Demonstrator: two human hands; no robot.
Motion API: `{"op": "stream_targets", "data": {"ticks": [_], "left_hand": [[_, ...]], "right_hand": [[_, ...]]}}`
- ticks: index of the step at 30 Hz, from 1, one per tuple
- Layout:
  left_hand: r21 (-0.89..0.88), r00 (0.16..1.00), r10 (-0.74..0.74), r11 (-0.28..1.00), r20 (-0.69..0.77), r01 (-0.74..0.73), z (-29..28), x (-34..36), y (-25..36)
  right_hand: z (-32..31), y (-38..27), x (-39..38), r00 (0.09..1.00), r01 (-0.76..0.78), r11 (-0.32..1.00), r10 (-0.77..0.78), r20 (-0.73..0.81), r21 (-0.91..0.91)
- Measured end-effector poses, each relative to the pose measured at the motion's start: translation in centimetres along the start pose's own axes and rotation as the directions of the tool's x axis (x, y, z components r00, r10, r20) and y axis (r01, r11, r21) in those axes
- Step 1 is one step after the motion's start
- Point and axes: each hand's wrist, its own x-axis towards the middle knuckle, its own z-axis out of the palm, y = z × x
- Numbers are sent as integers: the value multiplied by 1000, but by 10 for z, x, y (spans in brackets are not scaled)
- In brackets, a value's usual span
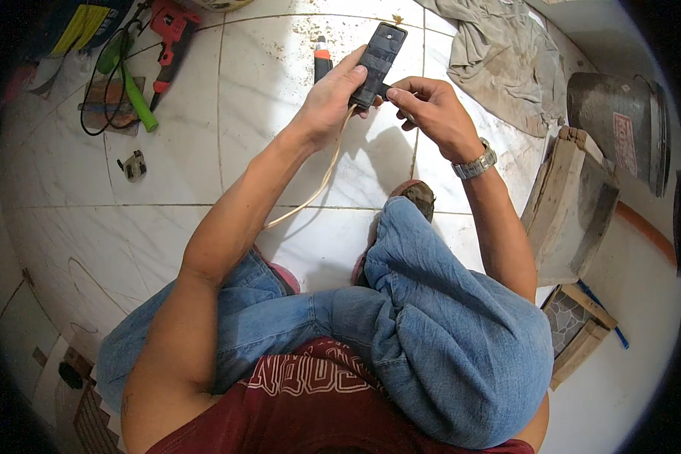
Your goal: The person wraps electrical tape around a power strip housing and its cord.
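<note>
A long black extension socket [382, 57] is tilted above the tiled floor, its far end up and to the right. My left hand [329, 102] is closed around its near end, thumb lying on the upper face. From that end a cream cord [327, 175] curves down toward my left knee. My right hand [435, 110] pinches at the socket's right edge; a small dark bit shows at the thumb tip, its kind unclear. Just left of the socket, a tool with an orange and black handle [322, 64] lies on the floor, partly behind my left fingers.
At the upper left are a red power drill [175, 38], a green-handled tool [138, 102] with a black cord, and a small metal piece [134, 166]. A grey cloth [499, 60], dark bucket [613, 121] and wooden box [564, 204] stand to the right.
</note>
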Motion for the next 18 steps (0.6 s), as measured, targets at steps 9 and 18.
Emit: {"op": "stream_targets", "data": {"ticks": [9, 18], "left_hand": [[-40, 1000, 1, 999, -7, -1, 3, 2, -1], [-161, 996, 8, 987, -88, -22, 4, 4, -4]], "right_hand": [[-2, 2, 1, 1000, -11, 1000, 11, -1, -15], [-4, -13, 2, 998, -4, 987, -5, -56, -162]]}}
